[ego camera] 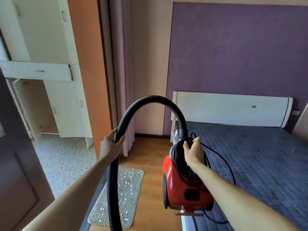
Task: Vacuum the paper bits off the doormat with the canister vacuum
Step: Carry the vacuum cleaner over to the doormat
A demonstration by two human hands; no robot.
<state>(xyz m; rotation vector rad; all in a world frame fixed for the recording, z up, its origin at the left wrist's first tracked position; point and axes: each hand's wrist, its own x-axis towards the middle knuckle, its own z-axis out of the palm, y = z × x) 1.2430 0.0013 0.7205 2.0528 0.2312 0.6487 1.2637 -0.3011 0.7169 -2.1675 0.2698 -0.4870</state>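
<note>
- Red plastic canister vacuum, rigid and probably heavy, hangs over the bed's edge; our right hand grips its top amid coiled cord.
- Ribbed hose, springy: our left hand curls round it, left of the bed.
- Doormat with paper bits lies beside the bed.

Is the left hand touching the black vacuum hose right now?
Touching. The head view shows the left hand curled round the black hose just below its arch, with no gap between them.
</note>
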